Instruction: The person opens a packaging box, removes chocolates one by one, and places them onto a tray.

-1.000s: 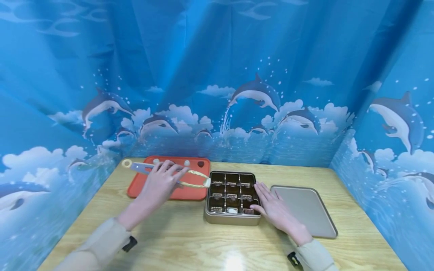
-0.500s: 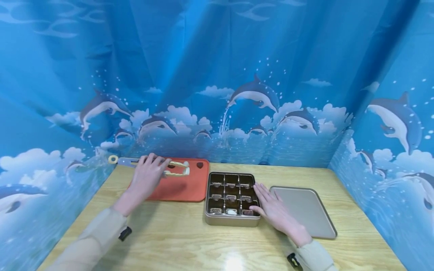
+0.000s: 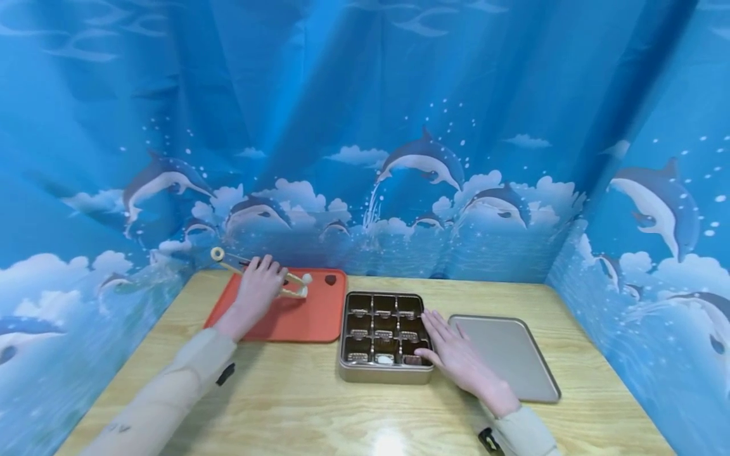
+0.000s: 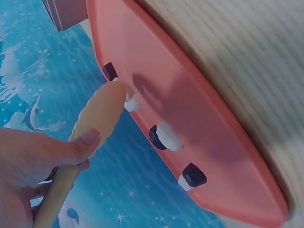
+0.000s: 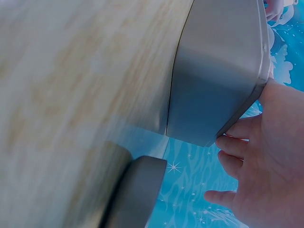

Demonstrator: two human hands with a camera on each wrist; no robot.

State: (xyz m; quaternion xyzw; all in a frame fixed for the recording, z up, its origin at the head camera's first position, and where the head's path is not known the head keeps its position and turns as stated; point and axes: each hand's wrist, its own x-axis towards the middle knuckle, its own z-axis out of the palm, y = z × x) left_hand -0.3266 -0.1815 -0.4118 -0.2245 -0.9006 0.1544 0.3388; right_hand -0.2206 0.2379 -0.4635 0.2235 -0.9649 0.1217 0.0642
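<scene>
While the tin box (image 3: 383, 370) sits nearest on the wooden table (image 3: 319, 411), its right rim is pressed by the right hand (image 3: 456, 358), whose fingers are laid out nearly straight and curl round nothing. Inside the box, nine compartments are seen; most are filled with chocolate pieces, though the contents of each cannot be told exactly. Just right of the box, the flat lid (image 3: 510, 354) is left lying on the table. Farther back and to the left, the tongs (image 3: 259, 273) are gripped by the left hand (image 3: 258, 292), and their pale tips are held over the orange board (image 3: 296, 316). In the left wrist view, chocolates (image 4: 165, 137) are seen along the board's far edge, with the tongs' tips touching or just beside one of them; whether it is pinched cannot be told. Filling is judged well advanced: a few pieces are left to be carried across, and the lid is not yet fitted.
</scene>
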